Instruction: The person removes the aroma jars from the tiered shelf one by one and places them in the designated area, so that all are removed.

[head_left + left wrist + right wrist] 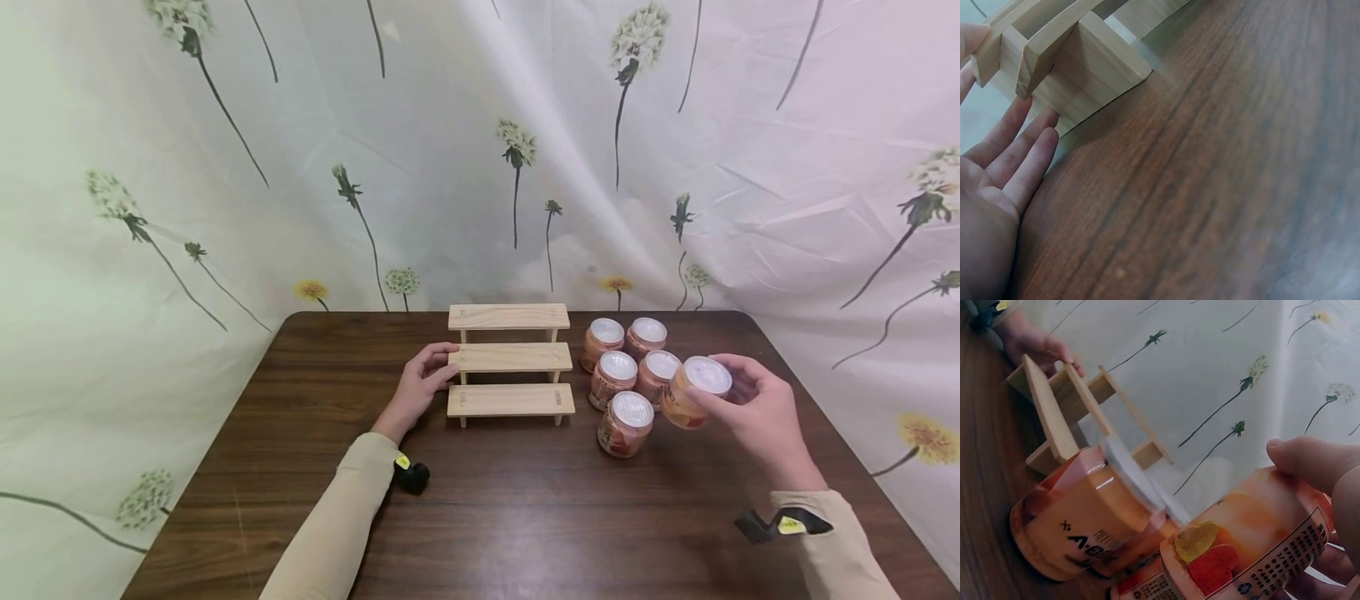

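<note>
A three-tier wooden step rack (510,358) stands near the back of the table. My left hand (422,385) is at its left side, thumb and forefinger pinching the end of the middle board. In the left wrist view the other fingers (1035,147) extend beside the rack's side panel. With thumb and fingers, my right hand (765,412) grips a plastic jar (684,408) with a clear lid and an orange label, tilted in the right wrist view. Several similar jars (626,425) stand upright in a group between the rack and my right hand.
Everything stands on a dark wood-grain table (525,517). A pale cloth (442,167) printed with dandelions hangs behind the table and along its sides. Black straps with yellow tags are on both wrists.
</note>
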A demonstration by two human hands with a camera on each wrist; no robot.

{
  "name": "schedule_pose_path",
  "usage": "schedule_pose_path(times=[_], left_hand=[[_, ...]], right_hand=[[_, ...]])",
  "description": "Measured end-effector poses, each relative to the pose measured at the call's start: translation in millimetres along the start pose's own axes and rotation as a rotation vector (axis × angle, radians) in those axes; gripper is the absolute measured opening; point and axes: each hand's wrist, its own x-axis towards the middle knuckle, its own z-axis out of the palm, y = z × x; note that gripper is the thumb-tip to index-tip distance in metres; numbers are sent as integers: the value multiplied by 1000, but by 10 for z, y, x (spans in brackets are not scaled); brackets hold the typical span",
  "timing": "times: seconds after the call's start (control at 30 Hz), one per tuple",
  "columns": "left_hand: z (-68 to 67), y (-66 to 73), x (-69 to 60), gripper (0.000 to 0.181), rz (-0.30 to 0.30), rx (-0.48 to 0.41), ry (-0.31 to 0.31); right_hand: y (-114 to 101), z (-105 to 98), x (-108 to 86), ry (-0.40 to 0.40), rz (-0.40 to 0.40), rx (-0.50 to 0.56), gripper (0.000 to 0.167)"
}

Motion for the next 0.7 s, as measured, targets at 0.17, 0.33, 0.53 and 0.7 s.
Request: schedule_pose_path(times=[0.17, 0.33, 0.53, 0.7], left_hand=[[-2, 3, 2, 35, 8, 4, 4], [-1, -3, 3, 36, 7, 7, -3], [-2, 0, 4, 36, -1, 9, -6], [-4, 13, -2, 35, -2, 5, -5]], right_hand=[[104, 50, -51, -19, 22, -13, 53], [211, 112, -95, -38, 45, -34, 53], [299, 172, -143, -61, 83, -47, 56], [374, 198, -172, -94, 83, -76, 57]])
